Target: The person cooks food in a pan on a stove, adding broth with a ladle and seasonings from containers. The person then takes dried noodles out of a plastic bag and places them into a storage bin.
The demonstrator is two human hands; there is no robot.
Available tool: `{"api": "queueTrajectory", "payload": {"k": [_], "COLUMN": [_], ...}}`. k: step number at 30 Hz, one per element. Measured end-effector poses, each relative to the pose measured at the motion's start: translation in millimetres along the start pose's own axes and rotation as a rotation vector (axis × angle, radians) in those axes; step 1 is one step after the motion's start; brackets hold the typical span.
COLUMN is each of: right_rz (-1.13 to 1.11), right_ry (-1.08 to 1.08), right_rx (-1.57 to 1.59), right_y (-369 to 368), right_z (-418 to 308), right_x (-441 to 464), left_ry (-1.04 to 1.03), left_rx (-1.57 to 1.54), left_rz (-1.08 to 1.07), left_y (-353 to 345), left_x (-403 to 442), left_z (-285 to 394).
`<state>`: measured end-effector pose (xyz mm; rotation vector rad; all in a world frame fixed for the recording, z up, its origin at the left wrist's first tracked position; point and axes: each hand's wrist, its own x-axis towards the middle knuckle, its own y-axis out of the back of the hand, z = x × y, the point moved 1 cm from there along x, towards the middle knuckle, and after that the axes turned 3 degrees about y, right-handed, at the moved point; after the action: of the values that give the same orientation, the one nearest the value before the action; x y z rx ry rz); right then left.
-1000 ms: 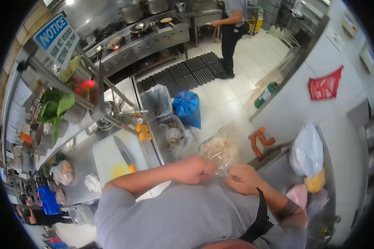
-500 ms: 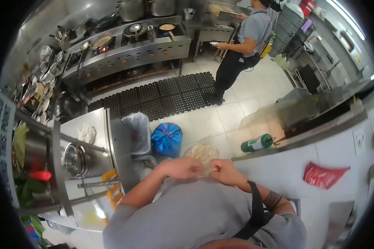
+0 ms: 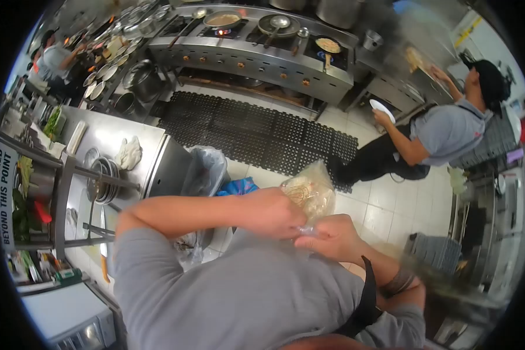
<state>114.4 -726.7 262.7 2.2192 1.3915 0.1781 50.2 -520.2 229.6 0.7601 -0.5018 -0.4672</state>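
A clear plastic bag [image 3: 316, 189] with pale, noodle-like food inside hangs in front of my chest. Its gathered neck is pinched between my two hands. My left hand [image 3: 274, 211] is closed on the neck from the left, knuckles up, with the fingertips mostly hidden. From the other side, my right hand [image 3: 334, 236] grips the same twisted plastic, its thumb pointing toward the left hand. The hands almost touch, and a short bit of shiny plastic shows between them.
A stove [image 3: 245, 64] with pans stands beyond a black rubber mat [image 3: 245, 125]. At right a co-worker [image 3: 443, 131] holds a white plate [image 3: 382, 111]; another person [image 3: 55, 61] is far left. A lined bin [image 3: 207, 163], a steel counter [image 3: 114, 131] and a knife [image 3: 104, 256] are at left.
My view has turned left, so the stove and co-worker appear farther right. The bag shows more fully now, its neck drawn tight between my hands, which have come closer together.
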Motion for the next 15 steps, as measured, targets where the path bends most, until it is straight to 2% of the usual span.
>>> {"api": "queueTrajectory", "payload": {"k": [1,2,3,5,6,8,10,12,14,15], "right_rz": [-0.229,-0.457,-0.486,-0.587,-0.615,-0.544,-0.562,-0.605,-0.481,-0.506], "right_ry": [0.13,0.265,0.278,0.322,0.324,0.41,0.453,0.477,0.719,0.75], "right_rx": [-0.216,-0.433,-0.429,-0.411,-0.401,-0.323,-0.338,-0.364,-0.372,-0.383], "right_y": [16.2,29.7,44.8,65.1,70.1,79.6,89.3,100.4,106.2,103.9], "right_z": [-6.8,-11.6,-15.1,-14.4,-6.5,10.7,23.6,40.1,54.5,55.0], "right_x": [12.5,23.5,35.4,54.0,65.3,98.7,136.6,200.3,265.2,299.3], "left_ry": [0.027,-0.067,-0.16,-0.032,0.058,0.095,0.128,0.224,0.302,0.362], "left_rx": [-0.001,0.059,0.12,0.114,0.124,0.114,0.102,0.145,0.123,0.1], "left_rz": [0.012,0.051,0.09,0.141,0.173,0.223,0.264,0.33,0.425,0.501], "left_y": [14.1,27.0,38.2,50.5,54.3,54.1,58.6,74.4,87.4,95.9], "left_x": [1.8,2.5,3.7,5.1,6.7,7.6,7.3,3.9,2.4,0.4], "left_z": [6.5,13.5,16.8,17.6,10.7,-15.5,-46.4,-99.4,-150.4,-180.6]}}
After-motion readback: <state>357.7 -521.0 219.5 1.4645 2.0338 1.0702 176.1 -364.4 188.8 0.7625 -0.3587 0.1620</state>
